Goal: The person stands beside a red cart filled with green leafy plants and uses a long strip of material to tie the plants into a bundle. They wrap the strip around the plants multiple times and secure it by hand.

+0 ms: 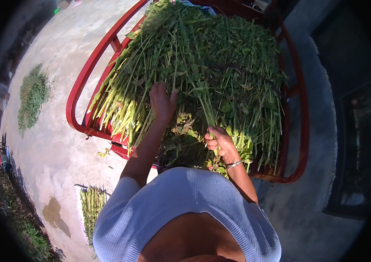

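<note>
While I lean over the red metal cart [77, 89], my left hand [162, 101] rests on top of the heap of green leafy stalks [220, 65] piled in it, its fingers [158, 88] spread loosely and pressed into the stems, not clamped on any single one. My right hand [220, 142], with a thin silver bangle [234, 164] at the wrist, is closed around a few long stalks near the front edge of the heap, gripping them in a fist. The heap fills the cart from rail to rail, cut ends hanging over its left side. On the concrete floor [58, 144] to my left lies a separate small pile of greens [32, 96], well apart from the cart, and a bundle of stalks [91, 205] lies near my left elbow.
</note>
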The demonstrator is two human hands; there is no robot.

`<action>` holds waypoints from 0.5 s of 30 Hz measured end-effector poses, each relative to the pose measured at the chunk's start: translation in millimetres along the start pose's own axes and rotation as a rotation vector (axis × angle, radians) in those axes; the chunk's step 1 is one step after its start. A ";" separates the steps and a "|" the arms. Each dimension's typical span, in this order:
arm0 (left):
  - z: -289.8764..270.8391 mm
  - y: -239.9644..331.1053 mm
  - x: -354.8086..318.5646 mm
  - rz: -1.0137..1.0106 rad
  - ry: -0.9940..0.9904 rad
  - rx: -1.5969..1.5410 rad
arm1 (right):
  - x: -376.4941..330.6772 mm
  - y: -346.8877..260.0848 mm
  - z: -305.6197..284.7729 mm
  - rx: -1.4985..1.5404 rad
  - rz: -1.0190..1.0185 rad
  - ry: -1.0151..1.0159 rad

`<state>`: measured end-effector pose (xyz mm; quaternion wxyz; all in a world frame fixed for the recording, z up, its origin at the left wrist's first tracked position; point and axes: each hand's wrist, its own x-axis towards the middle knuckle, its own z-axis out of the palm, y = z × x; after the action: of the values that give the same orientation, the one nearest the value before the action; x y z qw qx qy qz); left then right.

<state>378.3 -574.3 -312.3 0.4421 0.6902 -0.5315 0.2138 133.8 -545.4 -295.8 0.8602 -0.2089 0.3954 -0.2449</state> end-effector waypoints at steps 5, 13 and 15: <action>75.3 -33.4 -18.4 -0.680 -0.453 -0.598 | -3.3 -3.5 17.1 -0.038 -0.028 0.010; -27.0 17.2 -44.5 -1.306 -0.804 -1.710 | 13.8 11.0 17.9 0.091 -0.067 0.023; -57.6 50.7 -56.9 -1.359 -0.891 -1.506 | 22.0 18.5 16.4 0.046 -0.093 0.001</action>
<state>322.1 -497.4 -306.6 0.5434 0.4081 -0.1477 -0.7186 163.8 -540.9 -308.8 0.8521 -0.2073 0.3802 -0.2939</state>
